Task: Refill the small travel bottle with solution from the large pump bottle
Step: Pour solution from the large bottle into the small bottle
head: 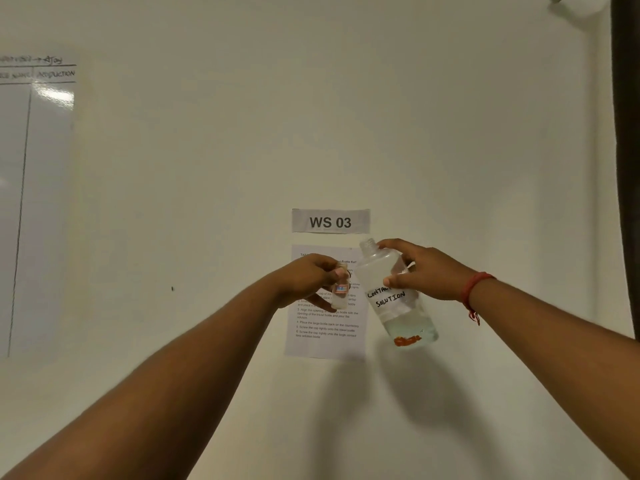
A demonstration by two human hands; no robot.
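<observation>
My right hand grips the large clear bottle around its upper body. A white label reads "CONTACT SOLUTION"; a little clear liquid and an orange mark sit at its base. Its neck is uncapped and leans slightly left, towards the small travel bottle. My left hand holds that small clear bottle upright by its sides; it has a small red-and-blue label. The two bottles are held in the air side by side, close together, in front of a wall. No pump or cap is visible.
Behind the hands, a "WS 03" sign and a printed instruction sheet are taped to the pale wall. A whiteboard hangs at the left. A dark vertical edge runs down the right side.
</observation>
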